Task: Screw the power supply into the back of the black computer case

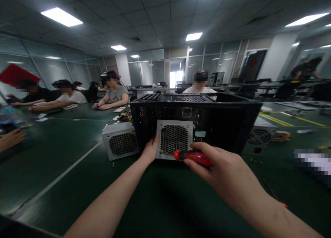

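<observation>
Leftmost, a co-worker's hand [11, 139] is seen at the edge of the green worktop [64, 148], and seated people [113, 93] are ranged along its far side. Next, a loose silver power supply [122, 141] with a honeycomb grille is set just beside the black computer case [224, 127], with coloured cables [125, 117] bunched behind it. The left hand [150, 151] is laid against the left edge of a mesh-faced silver unit [176, 134], which is stood upright at the case's near side; whether that edge is gripped cannot be told. Across the unit's lower part, a red-handled screwdriver [195, 158] is pointed leftward, its tip brought to the lower left corner; whether a screw is engaged cannot be made out. Its handle is grasped in the fingers of the right hand [219, 162]. Farther right, another power supply [260, 136] with a round fan grille is placed beside the case, cables [281, 137] are spread past it, and small screws [254, 159] are scattered in front.
</observation>
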Motion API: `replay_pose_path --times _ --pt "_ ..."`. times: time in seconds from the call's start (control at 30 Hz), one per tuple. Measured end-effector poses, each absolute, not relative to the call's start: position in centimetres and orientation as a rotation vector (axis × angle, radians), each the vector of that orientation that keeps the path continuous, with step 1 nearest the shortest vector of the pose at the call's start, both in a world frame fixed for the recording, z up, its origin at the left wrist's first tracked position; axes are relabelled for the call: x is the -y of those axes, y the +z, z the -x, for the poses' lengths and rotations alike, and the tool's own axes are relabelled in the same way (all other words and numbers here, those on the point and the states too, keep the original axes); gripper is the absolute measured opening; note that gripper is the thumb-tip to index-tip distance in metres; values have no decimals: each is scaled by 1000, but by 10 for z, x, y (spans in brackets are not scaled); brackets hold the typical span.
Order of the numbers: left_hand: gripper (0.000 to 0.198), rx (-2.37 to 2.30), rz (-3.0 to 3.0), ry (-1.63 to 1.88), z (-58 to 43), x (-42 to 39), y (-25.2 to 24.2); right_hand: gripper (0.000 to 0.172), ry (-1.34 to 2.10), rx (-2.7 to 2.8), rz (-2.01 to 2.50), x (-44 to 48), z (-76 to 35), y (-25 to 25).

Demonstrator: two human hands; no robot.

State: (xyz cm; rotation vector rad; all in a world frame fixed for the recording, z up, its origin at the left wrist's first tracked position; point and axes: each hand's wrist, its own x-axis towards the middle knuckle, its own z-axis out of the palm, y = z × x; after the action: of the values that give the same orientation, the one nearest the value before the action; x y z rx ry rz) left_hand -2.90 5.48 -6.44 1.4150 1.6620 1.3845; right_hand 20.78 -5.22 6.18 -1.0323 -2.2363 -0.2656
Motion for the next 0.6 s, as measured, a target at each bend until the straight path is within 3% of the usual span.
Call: replay_pose_path --times 0.17,0.37,0.6 --pt "79 -1640 -1420 1388 28 -53 -62 31 -396 2145 1303 48 -207 62" --pt "78 -1636 -1432 1391 27 -52 -61 56 -202 2269 947 59 -209 63" --pt "78 -1640 -1442 1378 28 -51 -61 45 43 2533 728 70 -210 65"
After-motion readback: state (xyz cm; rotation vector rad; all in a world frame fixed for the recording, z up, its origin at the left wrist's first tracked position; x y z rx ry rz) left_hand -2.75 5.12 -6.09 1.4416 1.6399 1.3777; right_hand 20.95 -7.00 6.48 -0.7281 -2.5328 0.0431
